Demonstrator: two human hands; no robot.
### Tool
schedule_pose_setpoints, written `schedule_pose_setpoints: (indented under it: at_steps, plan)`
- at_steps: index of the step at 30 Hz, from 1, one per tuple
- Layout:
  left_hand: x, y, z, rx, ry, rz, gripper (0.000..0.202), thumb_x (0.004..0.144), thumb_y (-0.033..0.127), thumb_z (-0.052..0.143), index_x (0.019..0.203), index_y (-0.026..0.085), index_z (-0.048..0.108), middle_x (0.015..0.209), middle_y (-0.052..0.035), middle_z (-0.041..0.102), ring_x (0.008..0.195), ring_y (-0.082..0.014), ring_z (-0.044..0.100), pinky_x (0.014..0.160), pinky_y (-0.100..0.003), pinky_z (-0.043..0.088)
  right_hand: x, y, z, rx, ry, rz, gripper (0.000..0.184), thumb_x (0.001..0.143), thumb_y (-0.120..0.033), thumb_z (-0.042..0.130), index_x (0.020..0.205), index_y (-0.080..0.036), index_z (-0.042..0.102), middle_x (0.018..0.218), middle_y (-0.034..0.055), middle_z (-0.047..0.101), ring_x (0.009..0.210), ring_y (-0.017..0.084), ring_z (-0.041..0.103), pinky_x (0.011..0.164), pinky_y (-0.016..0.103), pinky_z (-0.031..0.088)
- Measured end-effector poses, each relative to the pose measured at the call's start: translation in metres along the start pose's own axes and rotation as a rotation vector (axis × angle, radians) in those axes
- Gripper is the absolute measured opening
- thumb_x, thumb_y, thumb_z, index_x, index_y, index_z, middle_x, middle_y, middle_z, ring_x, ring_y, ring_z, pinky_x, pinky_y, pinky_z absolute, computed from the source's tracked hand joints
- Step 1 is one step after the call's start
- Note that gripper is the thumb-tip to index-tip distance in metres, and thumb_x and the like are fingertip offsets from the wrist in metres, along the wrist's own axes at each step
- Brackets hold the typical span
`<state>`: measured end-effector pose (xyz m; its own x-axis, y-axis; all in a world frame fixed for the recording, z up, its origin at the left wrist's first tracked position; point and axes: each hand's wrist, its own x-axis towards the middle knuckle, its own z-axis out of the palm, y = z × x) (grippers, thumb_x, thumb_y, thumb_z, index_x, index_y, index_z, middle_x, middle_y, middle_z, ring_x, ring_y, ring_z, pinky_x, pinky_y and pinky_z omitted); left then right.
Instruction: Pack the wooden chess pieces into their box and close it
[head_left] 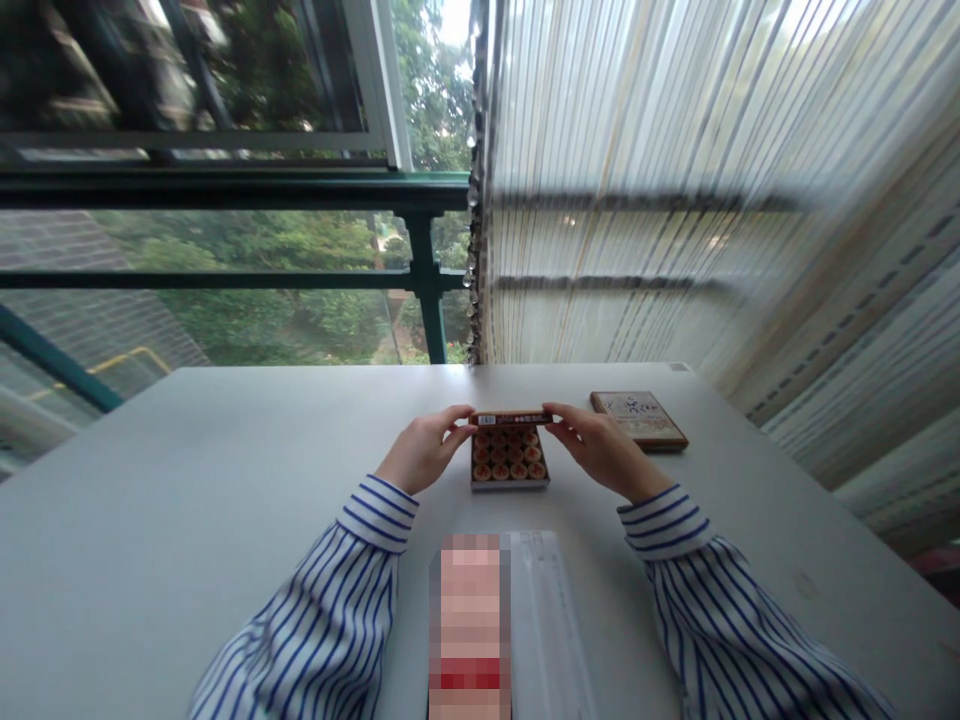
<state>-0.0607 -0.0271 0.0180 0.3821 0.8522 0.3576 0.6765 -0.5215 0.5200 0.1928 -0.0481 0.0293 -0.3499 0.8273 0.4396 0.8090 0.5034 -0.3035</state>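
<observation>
The left hand (424, 448) and right hand (600, 448) pinch opposite ends of a lid (514, 419) above a box (510, 486) of round pieces (517, 471), just below frame centre. Handling the lid seems the step; moving it calls for even grip.

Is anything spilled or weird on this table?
Nothing looks spilled: the round pieces sit in neat rows in their box, and the left hand and right hand hold the brown lid by its ends. The one odd thing is the blocky patch at the bottom middle; it's pixelated, so I can't tell what's under it.
</observation>
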Motion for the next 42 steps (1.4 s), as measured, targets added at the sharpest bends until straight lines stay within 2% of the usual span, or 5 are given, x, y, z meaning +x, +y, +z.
schedule_pose_setpoints:
  at_steps: [6, 14, 28, 42]
  plan:
    - [-0.007, 0.000, 0.005, 0.033, 0.055, 0.024, 0.035, 0.086, 0.038, 0.040, 0.115, 0.022, 0.051, 0.089, -0.0051, 0.066, 0.079, -0.0168, 0.062, 0.072, -0.029, 0.047, -0.006, 0.000, 0.004, 0.035, 0.023, -0.027, 0.031, 0.086, -0.024, 0.043, 0.114, -0.017, 0.054, 0.095, 0.0095, 0.067, 0.079, 0.019, 0.064, 0.071, 0.031, 0.049]
    - [-0.013, -0.003, 0.010, 0.065, 0.082, 0.094, 0.030, 0.086, 0.035, 0.043, 0.110, 0.020, 0.054, 0.088, -0.0060, 0.066, 0.079, -0.0171, 0.061, 0.074, -0.030, 0.046, -0.013, -0.001, 0.008, 0.076, 0.053, -0.049, 0.030, 0.087, -0.023, 0.042, 0.114, -0.018, 0.052, 0.102, 0.0101, 0.064, 0.090, 0.020, 0.062, 0.077, 0.034, 0.049]
    - [-0.020, -0.005, 0.015, 0.075, 0.094, 0.142, 0.028, 0.085, 0.033, 0.046, 0.107, 0.019, 0.055, 0.092, -0.0065, 0.066, 0.084, -0.0179, 0.061, 0.078, -0.032, 0.046, -0.024, -0.004, 0.011, 0.042, 0.021, -0.074, 0.029, 0.088, -0.020, 0.040, 0.115, -0.019, 0.049, 0.109, 0.0089, 0.061, 0.097, 0.020, 0.059, 0.082, 0.033, 0.047]
    - [-0.026, -0.014, 0.020, 0.171, 0.139, 0.264, 0.027, 0.082, 0.030, 0.054, 0.106, 0.019, 0.054, 0.095, -0.0065, 0.067, 0.083, -0.0182, 0.062, 0.076, -0.033, 0.047, -0.032, 0.002, 0.020, -0.027, 0.016, -0.126, 0.031, 0.086, -0.017, 0.042, 0.117, -0.017, 0.047, 0.116, 0.0093, 0.058, 0.102, 0.019, 0.056, 0.087, 0.033, 0.046]
